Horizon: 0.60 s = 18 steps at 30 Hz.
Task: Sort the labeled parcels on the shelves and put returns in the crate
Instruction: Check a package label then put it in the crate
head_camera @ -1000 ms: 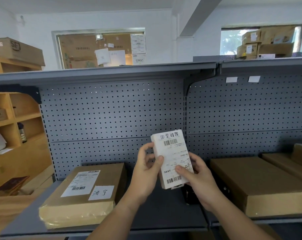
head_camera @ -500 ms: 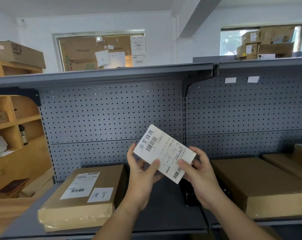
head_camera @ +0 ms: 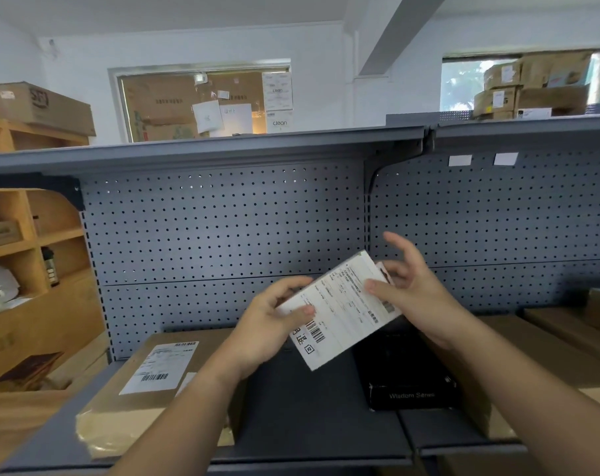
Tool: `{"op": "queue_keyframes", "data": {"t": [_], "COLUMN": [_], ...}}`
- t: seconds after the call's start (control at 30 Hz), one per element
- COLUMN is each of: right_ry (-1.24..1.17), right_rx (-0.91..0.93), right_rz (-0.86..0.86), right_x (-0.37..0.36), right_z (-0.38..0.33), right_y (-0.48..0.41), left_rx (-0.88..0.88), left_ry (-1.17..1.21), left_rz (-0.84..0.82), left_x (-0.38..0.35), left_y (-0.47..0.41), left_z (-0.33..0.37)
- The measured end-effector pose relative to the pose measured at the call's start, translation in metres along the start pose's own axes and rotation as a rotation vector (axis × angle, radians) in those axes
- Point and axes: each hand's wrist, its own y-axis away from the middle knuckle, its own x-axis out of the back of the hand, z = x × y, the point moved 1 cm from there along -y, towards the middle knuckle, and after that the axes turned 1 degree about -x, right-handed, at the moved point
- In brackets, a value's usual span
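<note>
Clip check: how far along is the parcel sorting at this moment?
Seemingly placed: a brown labelled parcel and a black box lie on the grey shelf, with brown boxes to the right. In hand: the left hand grips a tilted white labelled parcel; the right hand touches its label with the thumb. Left: placing this parcel; no crate is in view.

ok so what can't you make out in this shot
All in the head view:
- Small print on the white parcel: blurred and tilted.
- black box: its top is hidden behind the white parcel and the right hand.
- Second tag on the brown parcel: mostly covered by the left forearm.
- crate: outside the frame.
</note>
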Motion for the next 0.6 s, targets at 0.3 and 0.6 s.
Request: {"op": "queue_keyframes", "data": {"t": [0.3, 0.6], "right_ry": [-0.251, -0.334], "right_rx": [-0.051, -0.059], "right_rz": [0.143, 0.181], "right_x": [-0.041, -0.041], "right_z": [0.037, 0.035], "right_y": [0.023, 0.021], "left_rx": [0.044, 0.075], "left_ry": [0.467, 0.462], "left_rz": [0.311, 0.307], "left_x": [-0.043, -0.042], "left_y": [0.008, 0.007], "left_z": [-0.011, -0.008]}}
